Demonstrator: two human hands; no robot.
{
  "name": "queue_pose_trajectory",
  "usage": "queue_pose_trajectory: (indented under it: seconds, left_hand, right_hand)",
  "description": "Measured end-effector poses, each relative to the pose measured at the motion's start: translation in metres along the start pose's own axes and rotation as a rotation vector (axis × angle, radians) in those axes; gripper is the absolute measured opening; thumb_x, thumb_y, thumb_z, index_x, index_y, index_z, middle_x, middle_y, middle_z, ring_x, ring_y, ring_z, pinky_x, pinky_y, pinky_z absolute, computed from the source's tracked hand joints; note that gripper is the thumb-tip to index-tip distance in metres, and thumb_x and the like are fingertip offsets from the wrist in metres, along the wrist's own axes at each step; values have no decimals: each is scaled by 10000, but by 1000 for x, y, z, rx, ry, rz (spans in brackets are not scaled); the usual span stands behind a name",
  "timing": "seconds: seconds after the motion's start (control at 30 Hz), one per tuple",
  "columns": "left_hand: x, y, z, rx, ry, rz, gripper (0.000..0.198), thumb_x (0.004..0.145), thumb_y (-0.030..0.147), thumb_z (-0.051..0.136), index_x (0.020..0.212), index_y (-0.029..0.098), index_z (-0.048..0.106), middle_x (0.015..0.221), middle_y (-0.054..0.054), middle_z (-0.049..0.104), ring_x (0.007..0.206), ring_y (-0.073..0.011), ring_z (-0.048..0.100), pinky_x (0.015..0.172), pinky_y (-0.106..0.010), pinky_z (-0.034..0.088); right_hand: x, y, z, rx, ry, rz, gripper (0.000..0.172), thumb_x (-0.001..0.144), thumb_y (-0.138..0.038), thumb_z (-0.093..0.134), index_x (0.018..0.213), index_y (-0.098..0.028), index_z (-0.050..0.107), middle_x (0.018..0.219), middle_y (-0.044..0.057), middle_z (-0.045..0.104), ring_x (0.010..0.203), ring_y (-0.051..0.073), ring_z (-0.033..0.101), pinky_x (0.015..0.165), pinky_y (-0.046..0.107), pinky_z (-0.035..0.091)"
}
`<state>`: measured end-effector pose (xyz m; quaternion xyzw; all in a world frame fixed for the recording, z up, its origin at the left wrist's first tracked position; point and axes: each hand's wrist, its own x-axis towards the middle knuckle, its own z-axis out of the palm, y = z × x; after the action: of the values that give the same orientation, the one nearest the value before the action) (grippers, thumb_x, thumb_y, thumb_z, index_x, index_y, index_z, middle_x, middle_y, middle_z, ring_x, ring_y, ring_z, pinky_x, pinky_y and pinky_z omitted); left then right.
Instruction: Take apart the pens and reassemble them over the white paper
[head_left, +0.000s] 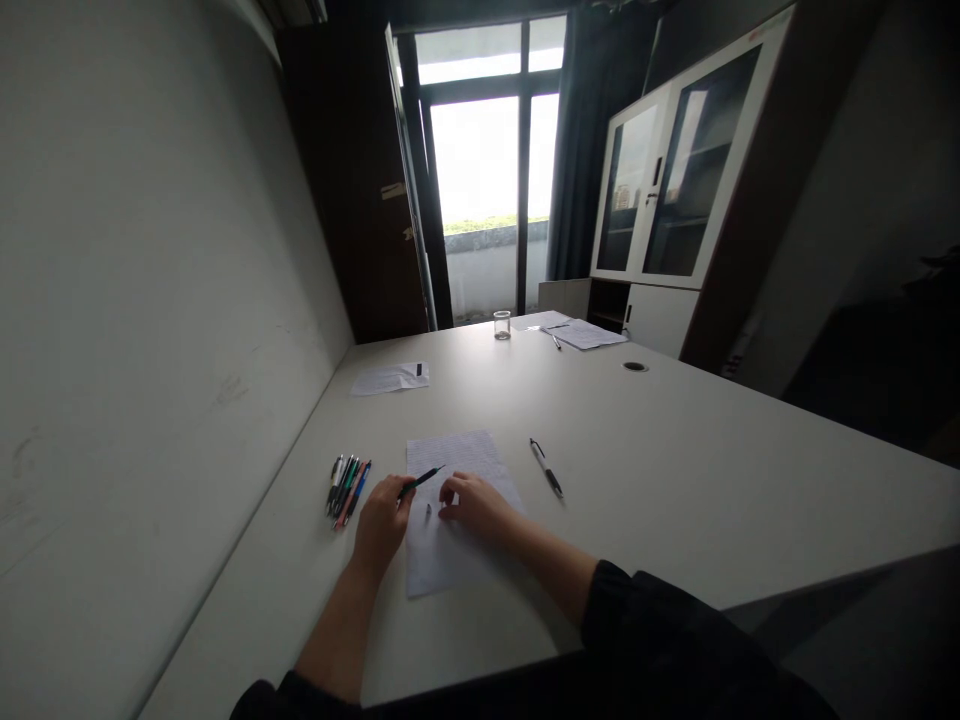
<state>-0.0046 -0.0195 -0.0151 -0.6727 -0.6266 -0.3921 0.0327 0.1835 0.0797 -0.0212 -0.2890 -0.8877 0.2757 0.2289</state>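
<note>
My left hand (384, 520) is closed around a dark pen (426, 478), whose thin tip points up and to the right over a sheet of paper (431, 565). On the sheet, between my two hands, lies a small greyish piece (428, 512), perhaps a pen part. Just right of that piece, my right hand (474, 505) rests low over the paper with thumb and fingers curled toward each other. Whatever its fingertips pinch, if anything, is too small to make out. Lines of writing cover the upper part of the sheet.
Several pens (347, 490) lie bunched to the left, near the wall. Another pen (546, 468) lies right of the sheet. Farther back are a creased paper (390, 378), a clear glass (502, 326), more papers (585, 333) and a round cable hole (635, 367) in the white table (675, 470).
</note>
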Motion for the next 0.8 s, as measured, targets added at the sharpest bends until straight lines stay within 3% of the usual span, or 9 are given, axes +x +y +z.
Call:
queue_pose_trajectory:
  seconds: [0.33,0.63,0.8]
  left_hand:
    - [1,0,1,2,9,10,149,924,225,488,1014,211,606,895,-67,642,876,-236,636,771,-363,522]
    - [1,-2,2,-23,8,13,146,930,233,481,1012,213,600,894,-66,640,861,-232,630,766,-365,516]
    - [0,-2,3,-31,0,19,149,926,223,488,1015,217,607,892,-62,639,864,-229,629,770,-356,512]
  right_hand:
    - [-1,3,-10,206,-13,23,100,703,-245,785,768,-212,715,761,-6,691,706,154,603,643,243,426]
    - [0,8,-34,422,297,117,187,780,-366,677,842,-193,715,779,18,702,731,162,619,693,272,468]
    - [2,15,-37,428,369,106,234,789,-407,663,856,-189,716,814,32,713,765,174,629,739,293,480]
